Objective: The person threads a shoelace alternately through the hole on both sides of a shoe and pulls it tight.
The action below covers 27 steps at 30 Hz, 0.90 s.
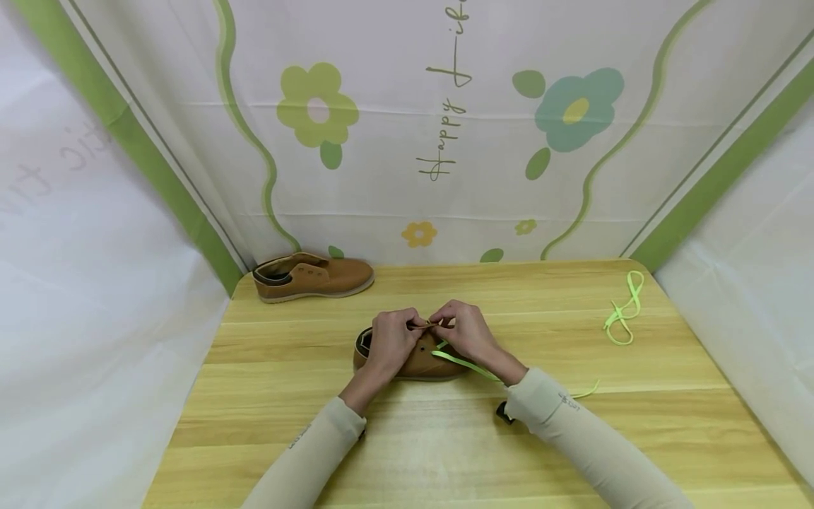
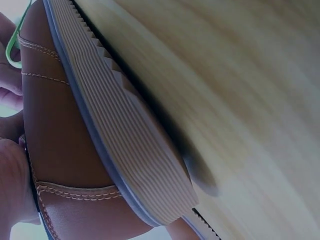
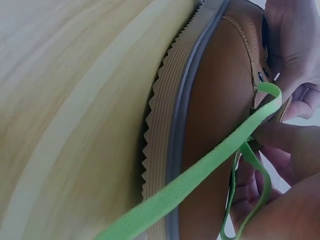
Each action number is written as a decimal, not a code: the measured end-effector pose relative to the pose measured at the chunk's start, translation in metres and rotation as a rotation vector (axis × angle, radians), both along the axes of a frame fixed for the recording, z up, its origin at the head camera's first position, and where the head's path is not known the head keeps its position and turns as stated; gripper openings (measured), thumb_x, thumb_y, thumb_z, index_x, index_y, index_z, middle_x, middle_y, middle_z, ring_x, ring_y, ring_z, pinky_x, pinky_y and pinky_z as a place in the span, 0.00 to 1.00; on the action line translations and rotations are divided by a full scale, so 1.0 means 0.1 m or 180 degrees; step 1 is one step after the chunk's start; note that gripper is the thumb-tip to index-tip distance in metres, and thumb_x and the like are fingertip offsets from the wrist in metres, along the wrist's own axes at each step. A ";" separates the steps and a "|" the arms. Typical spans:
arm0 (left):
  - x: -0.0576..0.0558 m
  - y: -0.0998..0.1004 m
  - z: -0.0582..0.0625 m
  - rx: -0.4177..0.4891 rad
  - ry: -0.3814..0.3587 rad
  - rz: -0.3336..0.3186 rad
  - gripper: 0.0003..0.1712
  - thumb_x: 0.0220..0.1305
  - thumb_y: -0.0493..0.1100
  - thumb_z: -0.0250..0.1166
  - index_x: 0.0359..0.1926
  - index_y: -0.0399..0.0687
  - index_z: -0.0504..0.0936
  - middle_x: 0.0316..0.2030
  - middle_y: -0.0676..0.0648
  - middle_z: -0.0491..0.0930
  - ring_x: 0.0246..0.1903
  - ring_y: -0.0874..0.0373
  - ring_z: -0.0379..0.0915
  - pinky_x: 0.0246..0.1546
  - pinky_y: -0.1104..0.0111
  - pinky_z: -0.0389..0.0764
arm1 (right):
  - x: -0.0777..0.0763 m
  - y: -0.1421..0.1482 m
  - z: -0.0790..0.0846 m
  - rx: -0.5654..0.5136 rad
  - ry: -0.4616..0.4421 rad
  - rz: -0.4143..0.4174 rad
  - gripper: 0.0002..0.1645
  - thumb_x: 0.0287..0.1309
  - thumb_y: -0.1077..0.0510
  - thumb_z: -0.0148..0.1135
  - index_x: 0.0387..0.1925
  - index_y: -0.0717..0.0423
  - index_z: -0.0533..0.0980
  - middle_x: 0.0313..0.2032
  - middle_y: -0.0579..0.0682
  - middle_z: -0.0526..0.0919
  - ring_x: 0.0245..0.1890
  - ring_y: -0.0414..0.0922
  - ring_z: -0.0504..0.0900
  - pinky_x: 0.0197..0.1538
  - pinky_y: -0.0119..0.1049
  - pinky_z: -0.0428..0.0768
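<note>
A brown leather shoe [image 1: 439,366] stands on the table with its toe to the right, and a flat neon-green shoelace [image 3: 200,170] comes out of an eyelet on its near side. My left hand [image 1: 392,344] reaches over the shoe's opening and pinches the edge of the far eyelet flap. Right beside it, the fingertips of my right hand [image 1: 467,331] pinch the green lace at that same flap. Part of the lace loops near the right fingers in the right wrist view. In the left wrist view, the shoe's heel and ribbed sole [image 2: 115,130] cover most of the hand.
Another brown shoe [image 1: 340,277], its eyelets bare, stands at the table's back left. A second green shoelace [image 1: 626,311] lies loosely looped at the right. Behind the wooden table [image 1: 267,424] hangs a white flower-printed cloth [image 1: 381,162]. The worked lace's loose end [image 1: 588,391] trails past the right sleeve.
</note>
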State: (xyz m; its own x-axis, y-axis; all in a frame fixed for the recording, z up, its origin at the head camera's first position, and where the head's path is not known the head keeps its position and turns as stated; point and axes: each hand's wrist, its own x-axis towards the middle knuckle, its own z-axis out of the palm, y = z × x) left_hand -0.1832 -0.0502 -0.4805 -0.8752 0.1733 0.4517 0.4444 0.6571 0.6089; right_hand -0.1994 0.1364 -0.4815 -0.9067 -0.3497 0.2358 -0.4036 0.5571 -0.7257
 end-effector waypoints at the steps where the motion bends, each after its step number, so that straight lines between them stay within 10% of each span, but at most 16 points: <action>1: 0.00 0.00 0.00 0.0015 -0.0012 -0.0006 0.08 0.58 0.31 0.79 0.28 0.48 0.92 0.27 0.50 0.90 0.26 0.57 0.88 0.31 0.66 0.87 | 0.00 0.01 0.00 -0.0038 -0.0055 0.0031 0.05 0.62 0.67 0.74 0.39 0.59 0.90 0.40 0.51 0.88 0.35 0.44 0.85 0.36 0.34 0.85; 8: 0.00 -0.01 0.00 0.0031 -0.0019 0.0027 0.07 0.58 0.32 0.80 0.29 0.48 0.93 0.27 0.50 0.90 0.27 0.57 0.88 0.31 0.66 0.87 | -0.03 0.04 0.03 -0.0166 -0.0421 0.0133 0.06 0.65 0.63 0.72 0.42 0.54 0.90 0.42 0.47 0.88 0.39 0.42 0.85 0.47 0.42 0.87; 27: 0.00 -0.01 0.00 -0.0009 -0.0047 0.0042 0.04 0.59 0.37 0.81 0.30 0.49 0.93 0.27 0.51 0.90 0.26 0.57 0.87 0.32 0.66 0.87 | -0.04 0.14 0.02 -0.0385 -0.0287 0.0188 0.04 0.67 0.60 0.73 0.40 0.52 0.91 0.41 0.45 0.90 0.42 0.44 0.88 0.39 0.34 0.87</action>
State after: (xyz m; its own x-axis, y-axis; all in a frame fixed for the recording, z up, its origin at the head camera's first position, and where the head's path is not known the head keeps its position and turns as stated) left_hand -0.1833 -0.0508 -0.4805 -0.8839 0.1630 0.4383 0.4267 0.6646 0.6134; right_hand -0.2037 0.1504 -0.4796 -0.9049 -0.3769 0.1979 -0.3631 0.4407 -0.8209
